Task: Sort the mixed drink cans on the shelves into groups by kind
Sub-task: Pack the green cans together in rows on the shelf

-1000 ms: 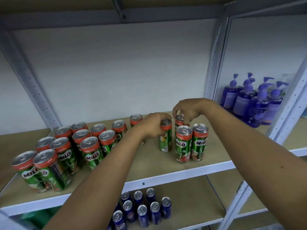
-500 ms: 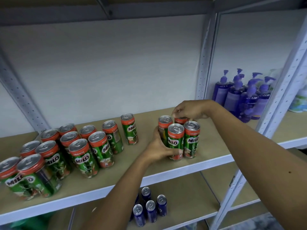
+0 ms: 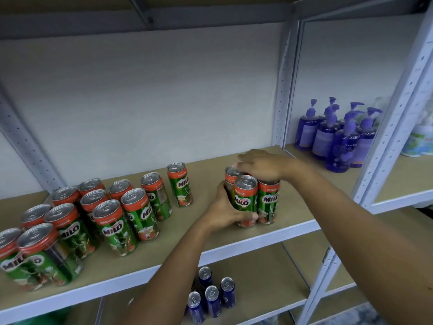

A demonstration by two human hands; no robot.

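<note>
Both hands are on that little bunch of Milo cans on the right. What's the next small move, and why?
Probably slide the small cluster left along the shelf toward the big Milo group. The left hand grips its front and side and the right hand lies over the tops, so it is held together, and bare shelf still separates same-kind cans.

Both forearms are bare up from the left hand [image 3: 225, 211] and the right hand [image 3: 262, 165]: no sleeve, glove, watch or ring shows on either.
</note>
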